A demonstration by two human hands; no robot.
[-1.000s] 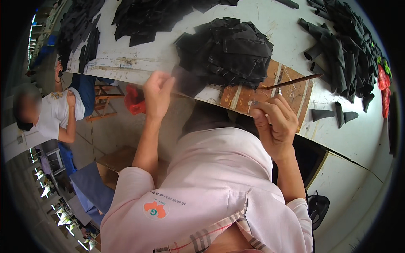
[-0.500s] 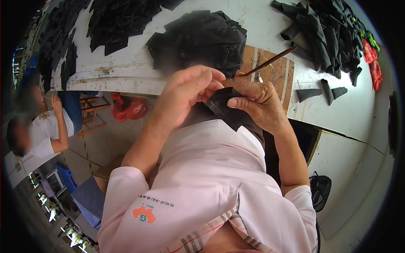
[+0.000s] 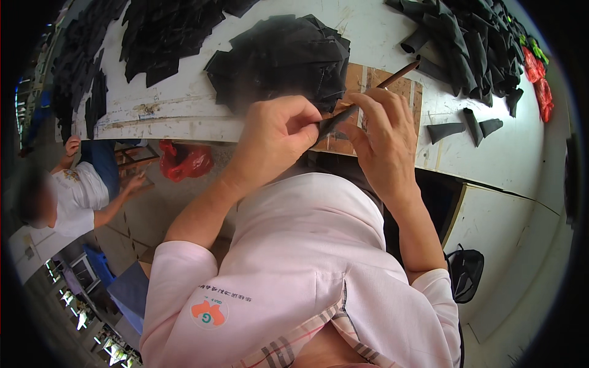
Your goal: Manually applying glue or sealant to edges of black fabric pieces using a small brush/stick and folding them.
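Note:
My left hand (image 3: 279,132) and my right hand (image 3: 380,138) meet just in front of the table edge. Between them they pinch a small black flat piece (image 3: 330,126), folded or rolled around the end of a thin brown stick (image 3: 392,76). The stick slants up to the right over a brown board (image 3: 368,86) on the white table (image 3: 178,101). Behind my hands lies a heap of black cut pieces (image 3: 282,58).
More black pieces (image 3: 159,30) cover the table's far left. Rolled black cones (image 3: 466,43) pile at the far right, three loose ones (image 3: 469,126) nearer. A seated person in white (image 3: 73,190) is at the left, a red bag (image 3: 184,161) under the table, a black bag (image 3: 466,273) on the floor.
My left hand came in from the left to meet my right hand. The black piece is now held tighter around the stick, and both hands sit closer to the table edge.

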